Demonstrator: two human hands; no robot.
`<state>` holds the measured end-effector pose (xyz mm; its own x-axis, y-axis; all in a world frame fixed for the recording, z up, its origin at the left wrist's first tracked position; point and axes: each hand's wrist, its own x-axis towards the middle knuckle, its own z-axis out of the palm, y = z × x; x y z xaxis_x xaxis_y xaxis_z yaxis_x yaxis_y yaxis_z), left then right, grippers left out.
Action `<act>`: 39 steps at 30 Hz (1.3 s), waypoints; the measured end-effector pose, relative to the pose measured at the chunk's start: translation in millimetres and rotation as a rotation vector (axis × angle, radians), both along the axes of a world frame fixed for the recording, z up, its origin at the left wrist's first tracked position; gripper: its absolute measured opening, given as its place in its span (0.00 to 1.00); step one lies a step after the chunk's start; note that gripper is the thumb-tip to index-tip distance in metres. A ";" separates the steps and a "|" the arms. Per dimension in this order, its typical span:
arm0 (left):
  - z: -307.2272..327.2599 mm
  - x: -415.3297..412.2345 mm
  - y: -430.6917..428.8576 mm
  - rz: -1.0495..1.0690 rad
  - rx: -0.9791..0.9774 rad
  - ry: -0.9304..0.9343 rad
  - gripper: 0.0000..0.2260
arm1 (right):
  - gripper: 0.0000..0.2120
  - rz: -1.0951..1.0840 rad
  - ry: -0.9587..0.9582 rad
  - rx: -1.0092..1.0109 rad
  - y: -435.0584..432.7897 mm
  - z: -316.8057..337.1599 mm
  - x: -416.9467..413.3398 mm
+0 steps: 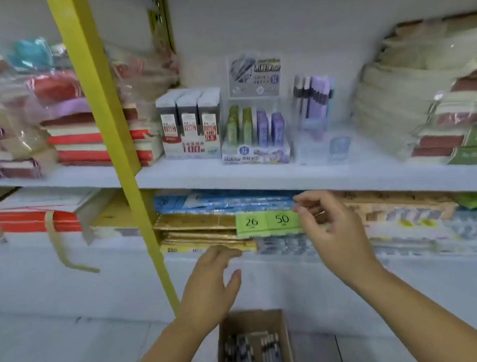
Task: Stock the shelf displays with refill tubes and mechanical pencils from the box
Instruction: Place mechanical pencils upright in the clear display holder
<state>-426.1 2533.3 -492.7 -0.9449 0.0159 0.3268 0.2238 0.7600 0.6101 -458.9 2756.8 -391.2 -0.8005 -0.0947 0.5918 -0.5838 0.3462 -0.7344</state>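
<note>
Over the brown cardboard box (253,321), left hand (209,289) fingers apart; right hand (335,231) fingers curled under the white shelf (259,180) front edge, grip unclear.

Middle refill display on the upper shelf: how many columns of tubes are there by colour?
green columns: 2
purple columns: 2
Total: 4 columns in the refill display. Blur hides how many tubes stand in each.

Brown box (254,321) — yellow post (103,110)
</note>
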 end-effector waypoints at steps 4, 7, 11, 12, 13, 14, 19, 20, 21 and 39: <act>-98.3 43.9 -32.1 0.209 0.171 -0.573 0.24 | 0.13 0.121 -0.548 0.156 -38.5 -148.6 26.1; -154.8 65.7 -47.9 0.247 0.255 -0.904 0.29 | 0.12 0.206 -0.874 0.360 -55.3 -240.7 30.4; -195.9 73.9 -48.9 0.273 0.427 -1.075 0.30 | 0.25 0.245 -1.187 0.491 -64.9 -321.3 15.4; -202.5 73.7 -46.7 0.276 0.474 -1.098 0.30 | 0.27 0.232 -1.237 0.505 -67.5 -337.1 12.2; -208.2 73.4 -44.2 0.281 0.522 -1.120 0.29 | 0.30 0.224 -1.281 0.525 -70.2 -352.3 9.6; -212.7 73.6 -41.8 0.285 0.568 -1.138 0.28 | 0.32 0.220 -1.321 0.553 -72.8 -366.1 8.4; -221.5 75.0 -36.4 0.268 0.744 -1.156 0.18 | 0.39 0.168 -1.396 0.563 -83.3 -409.1 9.3; -221.7 74.8 -36.9 0.260 0.761 -1.154 0.17 | 0.38 0.139 -1.383 0.549 -84.5 -413.4 9.0; -221.8 74.6 -37.7 0.252 0.766 -1.153 0.17 | 0.37 0.111 -1.375 0.531 -85.7 -416.2 8.1; -231.6 76.6 -48.5 0.206 0.749 -1.172 0.19 | 0.25 0.134 -1.410 0.408 -114.5 -424.9 2.0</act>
